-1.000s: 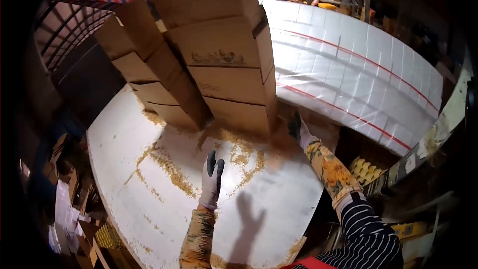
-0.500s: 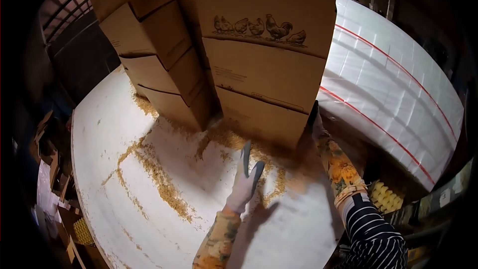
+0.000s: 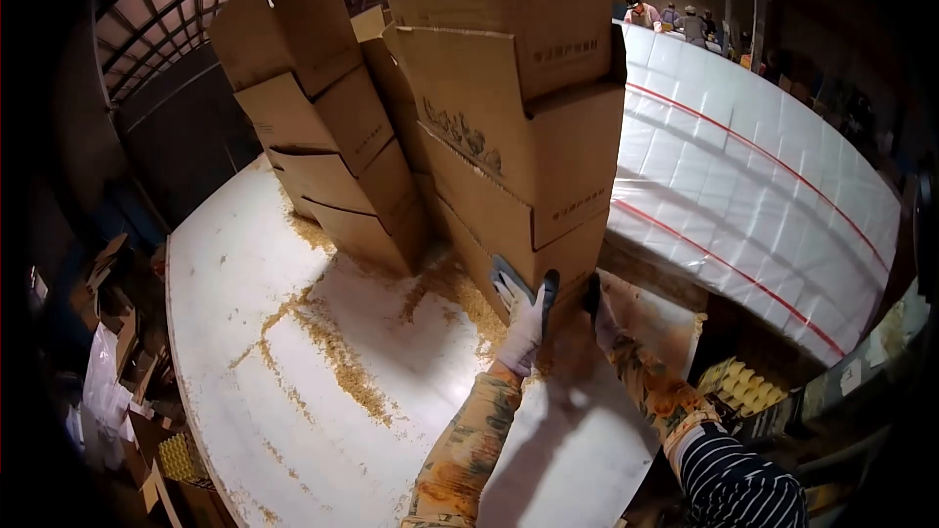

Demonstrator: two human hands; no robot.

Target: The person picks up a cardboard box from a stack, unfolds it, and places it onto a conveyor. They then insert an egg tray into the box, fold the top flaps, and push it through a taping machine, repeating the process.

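A tall stack of brown cardboard boxes (image 3: 572, 171) stands on the white surface, with hens printed on one side. My left hand (image 3: 526, 325), in a pale glove with dark grey fingertips, rests against the bottom box near its front corner, thumb and fingers spread apart. My right hand (image 3: 604, 318), gloved too, is at the lower right edge of the same stack. Its fingers look stretched out along the cardboard, partly in shadow. Both forearms wear flowered sleeve covers. Beside this stack, to the left, is a second stack of boxes (image 3: 337, 152).
Sawdust-like crumbs (image 3: 342, 367) lie across the white surface (image 3: 235, 303). At right is a large plastic-wrapped block (image 3: 743, 166) with red lines. Yellow egg trays (image 3: 738, 386) sit low at right. Cardboard scraps (image 3: 117, 332) are piled at left; several people (image 3: 641, 15) are far back.
The near stack has turned, so its corner and a second side now face me. My left hand has come up and right onto the bottom box; my right hand has moved lower along its edge.
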